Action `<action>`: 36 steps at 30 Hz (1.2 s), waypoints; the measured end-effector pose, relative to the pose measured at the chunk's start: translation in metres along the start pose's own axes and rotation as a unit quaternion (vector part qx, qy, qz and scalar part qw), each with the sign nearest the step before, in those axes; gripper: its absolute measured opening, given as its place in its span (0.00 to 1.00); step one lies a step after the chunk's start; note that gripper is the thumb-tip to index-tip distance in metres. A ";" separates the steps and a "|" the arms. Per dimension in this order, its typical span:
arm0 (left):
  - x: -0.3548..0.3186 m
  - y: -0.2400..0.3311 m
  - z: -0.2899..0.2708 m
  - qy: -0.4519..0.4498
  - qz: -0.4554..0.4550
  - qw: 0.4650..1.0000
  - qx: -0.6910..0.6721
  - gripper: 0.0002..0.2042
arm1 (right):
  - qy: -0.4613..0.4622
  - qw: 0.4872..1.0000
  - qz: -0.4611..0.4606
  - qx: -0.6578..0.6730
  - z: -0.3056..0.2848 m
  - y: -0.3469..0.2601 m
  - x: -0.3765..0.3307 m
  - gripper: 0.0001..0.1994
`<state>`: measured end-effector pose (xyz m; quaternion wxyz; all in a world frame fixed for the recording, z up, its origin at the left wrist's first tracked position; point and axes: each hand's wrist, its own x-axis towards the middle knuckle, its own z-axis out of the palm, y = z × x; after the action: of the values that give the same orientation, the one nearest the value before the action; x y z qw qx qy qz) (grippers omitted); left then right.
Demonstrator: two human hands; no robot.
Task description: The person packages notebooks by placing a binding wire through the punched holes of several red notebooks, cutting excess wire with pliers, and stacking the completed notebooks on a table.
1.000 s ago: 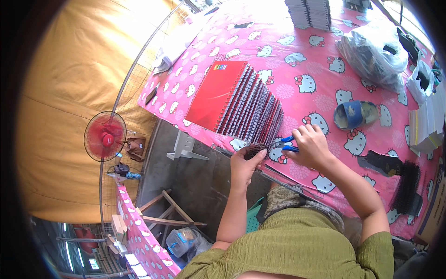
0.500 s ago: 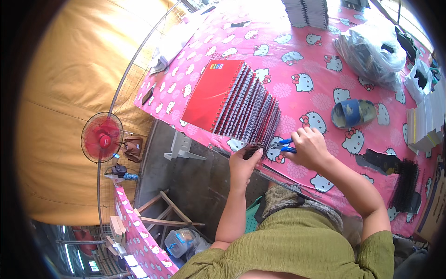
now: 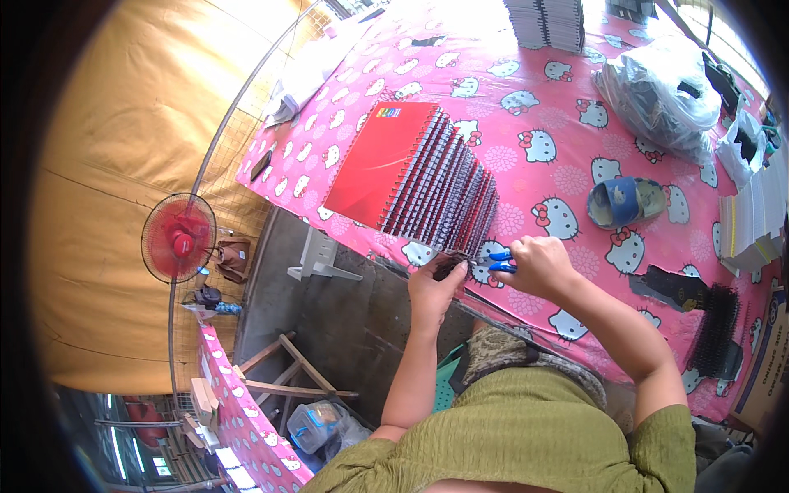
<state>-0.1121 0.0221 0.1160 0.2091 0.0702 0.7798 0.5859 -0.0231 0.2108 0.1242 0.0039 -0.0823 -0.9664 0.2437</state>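
A tall, fanned stack of red spiral notebooks lies near the table's edge, its dark coil spines facing right. My left hand is closed round the near end of the stack, thumb on top beside a dark coil end. In my right hand is a pair of blue-handled pliers. The pliers' tips meet the coil end right beside my left thumb. Which notebook's wire they touch is too small to tell.
On the pink patterned table are a blue slipper, a plastic bag, black coils, a white book stack and another coil-bound stack. A red fan and a stool stand left.
My right hand has shifted slightly left, and the pliers' spread handles have come closer together, with the tips now at the coil end. My left hand stays at the stack's corner.
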 end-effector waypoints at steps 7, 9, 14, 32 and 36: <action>-0.002 0.003 -0.005 -0.009 -0.077 0.997 -0.020 0.13 | 0.203 0.970 -0.087 -0.103 0.017 0.009 -0.001 0.24; -0.002 0.001 -0.005 -0.026 -0.069 0.997 -0.020 0.13 | 0.221 0.964 -0.107 -0.104 0.022 0.009 0.003 0.25; 0.001 -0.009 -0.001 -0.029 -0.011 0.999 -0.039 0.12 | 0.152 0.983 -0.081 -0.061 0.023 0.005 0.003 0.24; -0.001 -0.017 -0.001 -0.030 -0.068 0.994 -0.077 0.12 | 0.178 0.975 -0.081 -0.102 0.028 0.007 0.002 0.24; -0.002 -0.020 -0.001 -0.032 -0.044 0.995 -0.085 0.13 | 0.162 0.978 -0.082 -0.102 0.025 0.005 0.004 0.24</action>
<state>-0.1081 0.0143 0.0975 0.2653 0.0364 0.7222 0.6378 -0.0277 0.2043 0.0999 0.1723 -0.0410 -0.9761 0.1258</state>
